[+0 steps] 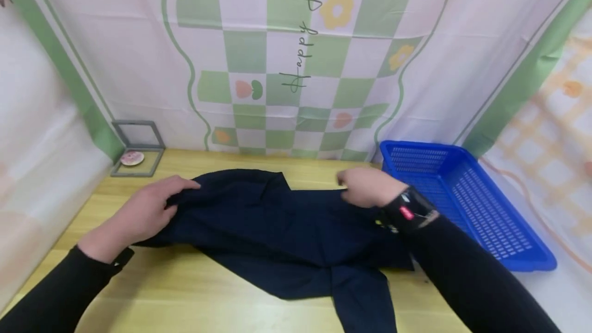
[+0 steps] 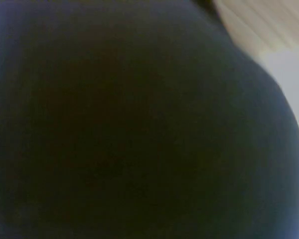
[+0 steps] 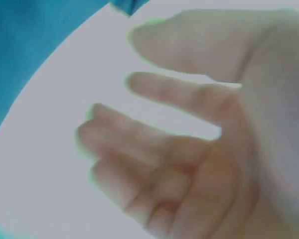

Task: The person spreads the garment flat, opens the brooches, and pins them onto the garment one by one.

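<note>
A dark navy garment (image 1: 277,230) with a sleeve (image 1: 365,297) hanging toward the near edge lies rumpled across the table in the head view. My left hand (image 1: 148,209) grips its left end between thumb and fingers, the cloth there raised a little. Dark material (image 2: 139,124) fills most of the left wrist view and hides that hand. Over the garment's far right edge is my right hand (image 1: 370,186). The right wrist view shows this hand (image 3: 189,149) with thumb and fingers apart, loosely bent, holding nothing.
A blue plastic basket (image 1: 501,209) stands at the right, beside my right forearm. At the back left, a grey frame (image 1: 139,173) leans by the curtain with a small pink disc (image 1: 132,158) in it. A patterned curtain (image 1: 287,55) closes off the wooden table's (image 1: 222,302) back.
</note>
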`<control>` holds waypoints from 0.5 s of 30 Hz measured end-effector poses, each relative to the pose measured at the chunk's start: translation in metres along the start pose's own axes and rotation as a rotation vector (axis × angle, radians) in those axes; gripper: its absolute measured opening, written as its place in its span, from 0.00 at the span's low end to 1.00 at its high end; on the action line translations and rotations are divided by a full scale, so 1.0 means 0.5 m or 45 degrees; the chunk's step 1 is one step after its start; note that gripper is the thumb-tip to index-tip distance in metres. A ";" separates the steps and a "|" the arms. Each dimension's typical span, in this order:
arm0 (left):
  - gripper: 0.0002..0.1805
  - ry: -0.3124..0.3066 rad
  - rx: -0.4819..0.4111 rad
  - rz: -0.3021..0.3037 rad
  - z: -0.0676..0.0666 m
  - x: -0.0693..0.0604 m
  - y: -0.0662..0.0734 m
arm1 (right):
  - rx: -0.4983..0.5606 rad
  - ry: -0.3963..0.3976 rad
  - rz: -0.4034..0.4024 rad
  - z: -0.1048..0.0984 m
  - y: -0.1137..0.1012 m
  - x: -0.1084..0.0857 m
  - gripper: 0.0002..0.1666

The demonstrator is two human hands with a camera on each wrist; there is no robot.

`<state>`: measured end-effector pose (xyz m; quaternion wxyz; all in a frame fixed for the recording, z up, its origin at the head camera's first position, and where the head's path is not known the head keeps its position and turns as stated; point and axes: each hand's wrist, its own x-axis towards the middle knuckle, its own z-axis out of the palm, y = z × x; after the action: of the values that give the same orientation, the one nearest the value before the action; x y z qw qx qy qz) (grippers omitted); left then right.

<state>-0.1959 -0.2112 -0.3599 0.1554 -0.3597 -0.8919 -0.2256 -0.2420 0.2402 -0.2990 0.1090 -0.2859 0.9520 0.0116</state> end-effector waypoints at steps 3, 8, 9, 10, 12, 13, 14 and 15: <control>0.44 0.030 -0.029 0.154 -0.005 0.012 0.028 | 0.084 0.174 -0.195 0.005 -0.067 0.077 0.22; 0.47 0.083 -0.114 0.385 -0.009 0.032 0.067 | 0.175 0.269 -0.557 0.004 -0.193 0.185 0.35; 0.46 0.095 -0.126 0.414 -0.010 0.034 0.073 | 0.158 0.234 -0.605 0.005 -0.214 0.198 0.35; 0.44 0.113 -0.140 0.432 -0.011 0.035 0.078 | 0.130 0.190 -0.636 0.007 -0.231 0.208 0.33; 0.40 0.172 -0.152 0.441 -0.015 0.033 0.084 | 0.038 0.129 -0.663 0.011 -0.246 0.222 0.25; 0.38 0.217 -0.157 0.431 -0.019 0.032 0.085 | 0.001 0.119 -0.669 0.014 -0.243 0.225 0.20; 0.35 0.269 -0.159 0.412 -0.023 0.030 0.085 | -0.043 0.121 -0.665 0.015 -0.234 0.226 0.16; 0.33 0.335 -0.162 0.399 -0.028 0.028 0.084 | -0.089 0.141 -0.649 0.015 -0.219 0.227 0.14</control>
<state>-0.1739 -0.1835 -0.3297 0.2806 -0.4707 -0.7810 -0.2996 -0.2729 0.0879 -0.3264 0.0461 -0.5202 0.8528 0.0009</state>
